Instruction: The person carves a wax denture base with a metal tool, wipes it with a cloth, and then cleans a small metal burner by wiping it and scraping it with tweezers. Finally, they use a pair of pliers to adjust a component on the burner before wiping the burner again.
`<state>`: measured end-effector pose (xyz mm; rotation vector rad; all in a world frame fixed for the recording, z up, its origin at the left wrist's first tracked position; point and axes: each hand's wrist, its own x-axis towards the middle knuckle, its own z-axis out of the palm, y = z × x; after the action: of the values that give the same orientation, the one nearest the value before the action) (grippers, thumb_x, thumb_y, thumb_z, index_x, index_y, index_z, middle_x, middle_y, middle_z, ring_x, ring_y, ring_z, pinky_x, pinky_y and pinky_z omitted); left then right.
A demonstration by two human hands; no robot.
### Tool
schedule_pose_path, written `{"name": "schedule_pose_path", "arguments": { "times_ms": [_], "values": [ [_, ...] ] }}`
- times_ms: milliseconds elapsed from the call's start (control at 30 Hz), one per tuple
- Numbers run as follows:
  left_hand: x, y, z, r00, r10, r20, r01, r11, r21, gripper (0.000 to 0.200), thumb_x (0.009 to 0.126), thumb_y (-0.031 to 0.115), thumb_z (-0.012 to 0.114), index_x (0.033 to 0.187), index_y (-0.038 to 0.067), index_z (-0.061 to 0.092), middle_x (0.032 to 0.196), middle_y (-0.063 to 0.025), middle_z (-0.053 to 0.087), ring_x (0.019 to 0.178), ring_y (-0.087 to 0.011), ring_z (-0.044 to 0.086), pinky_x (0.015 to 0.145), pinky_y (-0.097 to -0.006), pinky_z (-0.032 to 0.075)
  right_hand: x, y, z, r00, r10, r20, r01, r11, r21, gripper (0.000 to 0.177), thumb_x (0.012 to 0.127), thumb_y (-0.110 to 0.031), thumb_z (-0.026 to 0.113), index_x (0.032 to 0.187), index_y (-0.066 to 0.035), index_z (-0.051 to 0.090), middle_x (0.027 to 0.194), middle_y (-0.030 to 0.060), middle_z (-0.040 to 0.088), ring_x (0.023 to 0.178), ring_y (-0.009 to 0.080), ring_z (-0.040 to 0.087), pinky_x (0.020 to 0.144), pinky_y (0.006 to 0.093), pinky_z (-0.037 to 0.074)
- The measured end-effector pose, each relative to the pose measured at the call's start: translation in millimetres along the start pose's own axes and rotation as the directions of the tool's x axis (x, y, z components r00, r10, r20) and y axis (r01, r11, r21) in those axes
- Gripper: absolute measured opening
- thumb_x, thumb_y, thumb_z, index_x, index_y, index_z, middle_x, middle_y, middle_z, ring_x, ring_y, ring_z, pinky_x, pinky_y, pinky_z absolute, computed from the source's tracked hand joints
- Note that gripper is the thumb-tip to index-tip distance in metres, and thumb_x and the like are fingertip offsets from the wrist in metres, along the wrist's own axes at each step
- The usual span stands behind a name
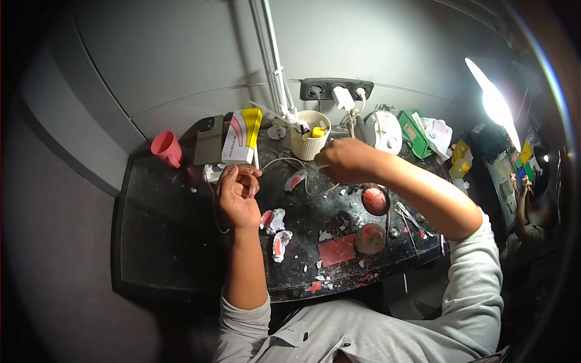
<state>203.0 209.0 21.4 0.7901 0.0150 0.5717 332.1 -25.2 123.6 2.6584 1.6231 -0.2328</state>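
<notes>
Your right hand [344, 160] is closed, knuckles up, over the back of the dark workbench [151, 242], pinching one end of a thin white wire [289, 160]. The wire's long axis runs roughly left to right. It arcs from your right fingertips toward your left hand [237, 196], and a slack loop hangs toward you beside a small dental cast [295, 180]. Your left hand sits palm up with its fingers curled tightly in. It seems to grip the wire's other end, though the curled fingers hide the contact. A cream basket cup [310, 144] stands just behind the wire. Two more casts [273, 220] lie just right of your left wrist.
</notes>
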Motion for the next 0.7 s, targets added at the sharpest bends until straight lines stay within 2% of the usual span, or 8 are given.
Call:
{"name": "schedule_pose_path", "arguments": {
  "times_ms": [67,133,300,367,500,600,667,700],
  "values": [
    [-1.0,-3.7,0.6,0.999,-0.018,-0.041,0.017,1.000,-0.024,0.034,0.102,0.033,0.057,0.090,0.002,0.067,0.086,-0.0151,0.071,0.056,-0.0145,0.048,0.059,-0.0304,0.035,27.4,-3.2,17.1,0.996,-0.014,0.092,0.020,0.997,-0.075,0.018,0.091,-0.018,0.068,0.094,-0.002,0.076,0.089,0.0209,0.076,0.091,0.0407,0.075,0.079,0.0508,0.061],
    [-1.3,-7.6,2.7,0.999,-0.010,-0.034,0.010,1.000,-0.003,0.032,0.102,0.032,0.058,0.089,0.004,0.067,0.085,-0.0153,0.072,0.056,-0.0134,0.049,0.059,-0.0291,0.035,47.5,-5.6,32.3,0.955,0.071,0.286,0.002,0.969,-0.246,0.015,0.086,-0.015,0.068,0.089,-0.003,0.077,0.091,0.0187,0.078,0.093,0.0365,0.077,0.077,0.0478,0.062],
    [-6.9,-6.0,19.8,0.999,0.027,-0.024,-0.026,0.998,0.050,0.024,0.101,0.022,0.059,0.087,0.003,0.064,0.081,-0.0139,0.073,0.054,-0.0082,0.048,0.053,-0.0228,0.033,71.8,7.2,62.0,0.950,0.025,0.310,0.070,0.954,-0.291,0.023,0.081,-0.018,0.072,0.096,-0.003,0.080,0.094,0.0180,0.079,0.095,0.0336,0.078,0.078,0.0451,0.063],
    [-8.5,-4.8,24.6,0.999,0.016,-0.030,-0.015,0.999,0.041,0.024,0.100,0.022,0.060,0.086,0.003,0.064,0.080,-0.0133,0.073,0.053,-0.0078,0.047,0.053,-0.0228,0.032,70.0,-2.6,56.4,0.916,0.293,0.274,-0.240,0.948,-0.211,0.028,0.080,-0.025,0.075,0.095,-0.002,0.080,0.093,0.0180,0.079,0.094,0.0337,0.078,0.078,0.0451,0.062],
    [-7.8,-7.4,20.5,0.999,-0.013,0.039,0.011,0.999,0.049,0.029,0.102,0.025,0.056,0.087,0.002,0.066,0.083,-0.0157,0.073,0.055,-0.0107,0.050,0.056,-0.0245,0.036,61.6,-0.4,48.7,0.923,0.210,0.321,-0.168,0.974,-0.152,0.032,0.079,-0.031,0.076,0.090,0.000,0.079,0.091,0.0193,0.078,0.091,0.0340,0.078,0.077,0.0456,0.062],
    [-7.5,-6.0,22.6,1.000,0.017,0.009,-0.017,0.997,0.077,0.029,0.101,0.026,0.056,0.086,0.003,0.066,0.084,-0.0162,0.074,0.057,-0.0107,0.051,0.057,-0.0250,0.036,63.6,16.1,56.1,0.954,0.154,0.255,-0.135,0.987,-0.092,0.032,0.078,-0.031,0.077,0.084,0.000,0.078,0.085,0.0212,0.076,0.086,0.0357,0.077,0.076,0.0469,0.061],
    [-6.6,-6.5,22.5,1.000,0.014,0.003,-0.014,0.998,0.065,0.029,0.101,0.026,0.057,0.086,0.003,0.066,0.084,-0.0157,0.074,0.058,-0.0106,0.052,0.057,-0.0250,0.036,75.8,37.1,66.9,0.886,-0.014,0.464,0.115,0.975,-0.189,0.026,0.077,-0.024,0.073,0.077,0.001,0.076,0.081,0.0239,0.074,0.084,0.0382,0.076,0.076,0.0474,0.061],
    [-6.0,-7.0,22.1,1.000,0.010,-0.001,-0.010,0.998,0.058,0.029,0.101,0.027,0.057,0.086,0.004,0.067,0.084,-0.0152,0.074,0.059,-0.0106,0.052,0.058,-0.0249,0.037,72.3,32.5,61.7,0.888,-0.012,0.460,0.112,0.975,-0.191,0.026,0.077,-0.024,0.073,0.077,0.001,0.076,0.081,0.0239,0.074,0.084,0.0382,0.076,0.076,0.0474,0.061]
  ]
}}
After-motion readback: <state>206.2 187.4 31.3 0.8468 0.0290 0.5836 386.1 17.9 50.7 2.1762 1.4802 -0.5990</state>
